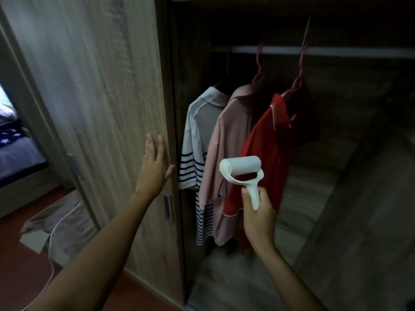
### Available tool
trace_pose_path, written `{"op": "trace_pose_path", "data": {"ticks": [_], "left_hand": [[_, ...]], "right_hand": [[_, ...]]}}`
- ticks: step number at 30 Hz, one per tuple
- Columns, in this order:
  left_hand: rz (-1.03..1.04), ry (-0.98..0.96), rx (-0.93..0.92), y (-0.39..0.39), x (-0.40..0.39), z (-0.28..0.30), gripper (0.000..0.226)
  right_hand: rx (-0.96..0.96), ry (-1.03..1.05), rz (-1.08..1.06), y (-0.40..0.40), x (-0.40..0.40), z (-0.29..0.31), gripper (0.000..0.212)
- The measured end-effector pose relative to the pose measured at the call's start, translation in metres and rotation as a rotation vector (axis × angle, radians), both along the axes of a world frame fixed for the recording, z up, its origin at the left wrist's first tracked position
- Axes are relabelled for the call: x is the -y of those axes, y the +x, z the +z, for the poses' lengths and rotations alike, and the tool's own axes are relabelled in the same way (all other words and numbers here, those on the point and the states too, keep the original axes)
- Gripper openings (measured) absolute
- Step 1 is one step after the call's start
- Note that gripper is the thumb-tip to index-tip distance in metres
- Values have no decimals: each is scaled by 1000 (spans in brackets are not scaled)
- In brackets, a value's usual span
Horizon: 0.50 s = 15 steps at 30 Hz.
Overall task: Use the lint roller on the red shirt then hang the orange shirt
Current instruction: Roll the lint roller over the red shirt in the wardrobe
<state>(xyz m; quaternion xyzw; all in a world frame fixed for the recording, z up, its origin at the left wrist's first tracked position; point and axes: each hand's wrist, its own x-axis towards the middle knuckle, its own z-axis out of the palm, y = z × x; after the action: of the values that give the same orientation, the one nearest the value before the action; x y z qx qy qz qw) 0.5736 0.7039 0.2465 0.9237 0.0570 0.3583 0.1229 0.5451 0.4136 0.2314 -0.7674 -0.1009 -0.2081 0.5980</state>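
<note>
— Hands first. What have they got?

— My right hand (258, 212) grips the white lint roller (241, 173) by its handle, fingers and thumb curled round it, roll end up and tilted toward the left. My left hand (153, 169) is flat and spread, fingers straight, palm laid against the wardrobe door (101, 97) near its right edge. It holds nothing.

— Where is the roller against the clothes?

— In front of the red shirt (267, 140), low on its body. Cannot tell whether the roll touches the cloth or hangs just off it.

— And the red shirt itself?

— On a pink hanger (299, 70), hooked over the pale rail (336, 51) inside the open wardrobe. It is the rightmost of three garments. Just left of it, touching, a pale pink shirt (226, 158) on another pink hanger (258, 63). Left again, a white shirt with navy stripes (197, 153), nearest the door edge.

— An orange shirt?

— None I can make out with certainty. The light is dim in there.

— Further out?

— A recessed handle (167, 207) in the door, just below my left wrist. On the reddish floor (20, 272) left of the door, a grey garment (60, 223) lying crumpled, a thin white cord (54, 232) trailing across it. Beyond that, at the far left, a bed (15, 153) with dark star-print bedding.
</note>
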Motion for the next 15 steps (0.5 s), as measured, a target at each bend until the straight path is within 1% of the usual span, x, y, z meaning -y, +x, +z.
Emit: {"op": "trace_pose_path", "data": {"ticks": [9,11,12,13,15], "left_hand": [[116,-11,-25,0,2,1,94],[176,-54,10,0,19,3,91],[178,-62,59,1,31,5,88],[142,-53,119,3,47,7,82],[-16,-38,190,7,88,12,71]], "right_hand": [[30,4,7,24,32,13,19],[28,6,10,29,36,14,20],[28,10,12,31,37,14,20],[28,15,12,33,39,14,20],[26,24,0,38,43,14,19]]}}
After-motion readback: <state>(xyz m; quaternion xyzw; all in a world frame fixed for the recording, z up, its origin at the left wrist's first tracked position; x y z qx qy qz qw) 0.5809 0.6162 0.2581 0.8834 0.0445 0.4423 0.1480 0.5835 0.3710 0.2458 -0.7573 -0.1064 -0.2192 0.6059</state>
